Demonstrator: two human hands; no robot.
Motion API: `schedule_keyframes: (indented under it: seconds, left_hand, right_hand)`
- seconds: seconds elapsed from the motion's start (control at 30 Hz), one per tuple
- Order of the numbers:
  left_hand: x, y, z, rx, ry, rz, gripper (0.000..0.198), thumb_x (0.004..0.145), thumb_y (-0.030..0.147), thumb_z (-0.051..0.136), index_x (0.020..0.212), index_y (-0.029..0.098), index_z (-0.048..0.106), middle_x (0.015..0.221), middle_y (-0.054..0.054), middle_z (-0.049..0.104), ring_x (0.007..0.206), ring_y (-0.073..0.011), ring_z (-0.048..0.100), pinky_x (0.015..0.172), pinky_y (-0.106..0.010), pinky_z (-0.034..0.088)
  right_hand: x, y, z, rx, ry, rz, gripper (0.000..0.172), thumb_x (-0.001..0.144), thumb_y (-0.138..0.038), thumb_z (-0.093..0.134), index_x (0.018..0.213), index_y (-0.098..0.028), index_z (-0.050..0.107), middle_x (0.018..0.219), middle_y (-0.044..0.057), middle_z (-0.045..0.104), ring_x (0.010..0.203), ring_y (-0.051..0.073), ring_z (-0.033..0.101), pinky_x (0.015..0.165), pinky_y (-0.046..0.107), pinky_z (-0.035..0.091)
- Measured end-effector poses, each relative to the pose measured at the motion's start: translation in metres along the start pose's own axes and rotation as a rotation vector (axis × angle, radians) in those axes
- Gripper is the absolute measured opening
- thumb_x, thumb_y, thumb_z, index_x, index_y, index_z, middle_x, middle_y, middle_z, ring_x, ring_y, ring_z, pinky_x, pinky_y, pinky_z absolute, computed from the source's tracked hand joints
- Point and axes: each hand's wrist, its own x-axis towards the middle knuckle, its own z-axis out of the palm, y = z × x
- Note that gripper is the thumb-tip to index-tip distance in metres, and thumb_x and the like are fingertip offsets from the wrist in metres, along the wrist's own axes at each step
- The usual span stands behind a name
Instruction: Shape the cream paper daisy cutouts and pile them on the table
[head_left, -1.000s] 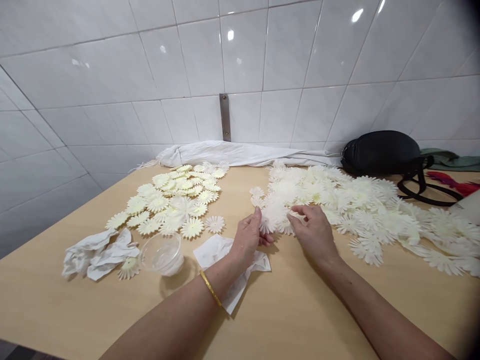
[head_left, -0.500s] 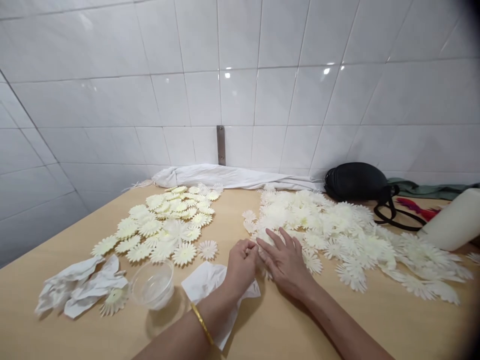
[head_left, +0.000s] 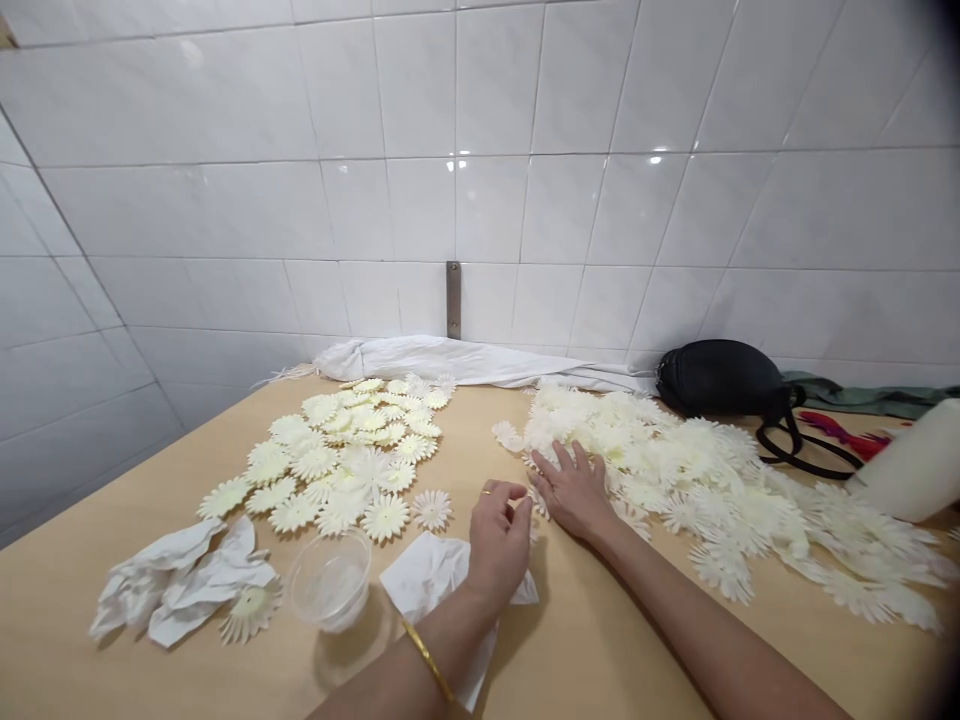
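Observation:
My right hand (head_left: 571,490) lies with its fingers spread on the near edge of a heap of whiter paper daisy-shaped flowers (head_left: 660,470). My left hand (head_left: 499,540), wearing a gold bangle (head_left: 425,658), is curled into a pinch just beside it, above a white paper tissue (head_left: 431,580). Its closed fingers hide whatever may lie between them. Left of my hands spreads a second layer of cream flowers with yellowish centres (head_left: 337,450), and one loose flower (head_left: 432,509) sits at its near edge.
A clear plastic cup (head_left: 330,580), crumpled white tissue (head_left: 176,590) and a flower (head_left: 251,610) sit on the pale wooden table (head_left: 600,660). Along the tiled wall lie a white cloth (head_left: 450,362) and a black bag (head_left: 720,378) with straps. A white cylinder (head_left: 911,465) stands at far right.
My hands have come apart from the flower bunch they held together. My right hand now lies flat on the heap, and my left has curled closed. The view has tilted upward.

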Motion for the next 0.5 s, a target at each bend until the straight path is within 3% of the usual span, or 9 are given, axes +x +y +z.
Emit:
schedule_keyframes:
  seconds: [0.2, 0.3, 0.37, 0.43, 0.5]
  left_hand:
    - [-0.007, 0.006, 0.002, 0.073, -0.098, 0.073, 0.015, 0.077, 0.021, 0.046, 0.066, 0.017, 0.055, 0.064, -0.001, 0.049, 0.061, -0.0121, 0.047, 0.059, -0.026, 0.036]
    - [-0.008, 0.009, 0.003, 0.054, -0.07, 0.109, 0.012, 0.076, 0.019, 0.047, 0.066, 0.018, 0.055, 0.065, -0.001, 0.05, 0.063, -0.0126, 0.049, 0.063, -0.026, 0.04]
    - [-0.009, 0.012, 0.003, 0.027, -0.004, 0.154, 0.009, 0.076, 0.02, 0.047, 0.074, 0.019, 0.056, 0.078, -0.004, 0.052, 0.064, -0.012, 0.049, 0.065, -0.027, 0.042]
    - [-0.01, 0.016, 0.001, 0.034, 0.05, 0.238, 0.009, 0.077, 0.022, 0.047, 0.078, 0.019, 0.055, 0.084, -0.006, 0.053, 0.071, -0.0138, 0.051, 0.068, -0.028, 0.044]
    - [-0.012, 0.022, -0.002, 0.086, 0.105, 0.339, 0.01, 0.077, 0.024, 0.046, 0.08, 0.019, 0.055, 0.087, -0.009, 0.053, 0.079, -0.0169, 0.051, 0.071, -0.03, 0.045]
  right_hand:
    - [0.033, 0.007, -0.001, -0.133, 0.174, 0.051, 0.045, 0.086, -0.043, 0.031, 0.117, -0.021, 0.055, 0.126, 0.016, 0.046, 0.118, 0.038, 0.031, 0.089, 0.055, 0.019]
    - [0.037, -0.001, -0.013, -0.109, 0.296, -0.005, 0.039, 0.081, -0.043, 0.042, 0.096, -0.015, 0.064, 0.114, 0.019, 0.052, 0.11, 0.038, 0.035, 0.083, 0.053, 0.024]
    - [0.037, -0.013, -0.022, 0.007, 0.371, -0.085, 0.032, 0.081, -0.035, 0.042, 0.086, -0.014, 0.066, 0.103, 0.017, 0.057, 0.104, 0.035, 0.039, 0.081, 0.049, 0.027]
    - [0.034, -0.029, -0.027, 0.271, 0.296, -0.211, 0.03, 0.081, -0.035, 0.042, 0.075, -0.016, 0.065, 0.085, 0.011, 0.061, 0.088, 0.027, 0.048, 0.076, 0.041, 0.032]
    - [0.029, -0.046, -0.027, 0.631, 0.124, -0.298, 0.032, 0.079, -0.042, 0.044, 0.069, -0.019, 0.063, 0.07, 0.004, 0.06, 0.073, 0.02, 0.05, 0.067, 0.033, 0.036]
